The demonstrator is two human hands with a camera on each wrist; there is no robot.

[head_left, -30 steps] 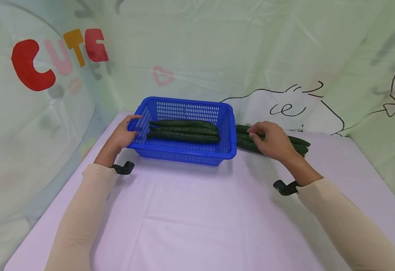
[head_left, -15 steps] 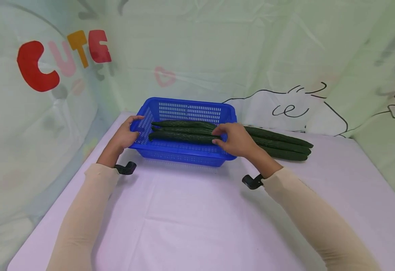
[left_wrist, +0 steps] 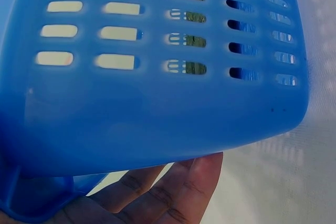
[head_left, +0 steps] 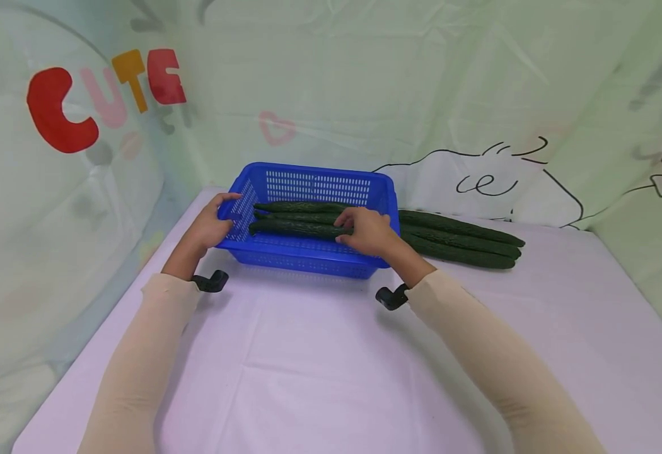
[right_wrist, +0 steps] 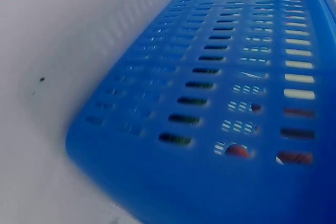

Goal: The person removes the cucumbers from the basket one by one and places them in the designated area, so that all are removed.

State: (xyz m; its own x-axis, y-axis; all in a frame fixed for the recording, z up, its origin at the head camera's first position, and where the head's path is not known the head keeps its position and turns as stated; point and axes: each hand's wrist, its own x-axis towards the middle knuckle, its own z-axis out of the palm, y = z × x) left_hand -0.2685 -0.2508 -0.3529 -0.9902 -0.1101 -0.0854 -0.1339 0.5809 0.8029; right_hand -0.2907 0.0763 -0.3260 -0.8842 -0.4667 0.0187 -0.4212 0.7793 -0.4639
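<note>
Letters [head_left: 112, 116] on the backdrop [head_left: 354, 82] read CUTE. The left hand [head_left: 209, 224] clasps the blue basket [head_left: 302, 261]; the right hand [head_left: 367, 232], now farther inside, holds thumb and fingers apart at its cucumbers [head_left: 297, 229], grip unclear.

There was one rectangular blue perforated plastic basket [head_left: 308, 256]; three long dark-green cucumbers [head_left: 297, 227] inside it; three more cucumbers [head_left: 461, 240] beside it; one bare left hand [head_left: 209, 226]; one bare right hand [head_left: 367, 231]; two beige sleeves [head_left: 132, 353]; four coloured letters [head_left: 133, 75].

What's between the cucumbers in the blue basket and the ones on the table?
The basket's end wall stands between them, as the head view shows; the right hand hides part of that stretch.
</note>
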